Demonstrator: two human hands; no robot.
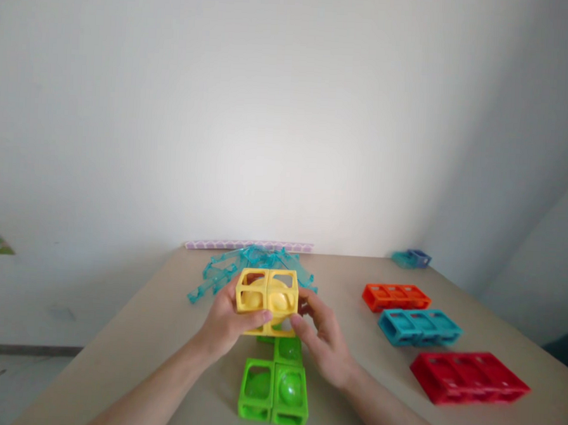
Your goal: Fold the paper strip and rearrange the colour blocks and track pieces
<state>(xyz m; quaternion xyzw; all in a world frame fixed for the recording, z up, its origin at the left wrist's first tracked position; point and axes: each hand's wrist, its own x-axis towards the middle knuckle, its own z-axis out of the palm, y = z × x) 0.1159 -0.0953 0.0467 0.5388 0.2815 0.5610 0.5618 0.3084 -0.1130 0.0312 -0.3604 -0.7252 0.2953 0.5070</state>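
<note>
Between my two hands is a block of joined yellow toy cubes [267, 294], with open windows and rounded hollows inside. My left hand [228, 317] grips its left side, thumb across the front face. On the right edge, my right hand [318, 331] pinches the block with thumb and fingers. Below and nearer to me, several joined green cubes [273, 389] lie on the table; the yellow block covers part of their far end.
Translucent blue track pieces [257, 259] lie behind my hands, before a purple patterned roll [206, 244] at the wall. Orange [396, 297], teal [419, 327] and red [468, 377] cube rows sit on the right. A dark blue cube [419, 258] stands at the table's [143, 351] far right corner.
</note>
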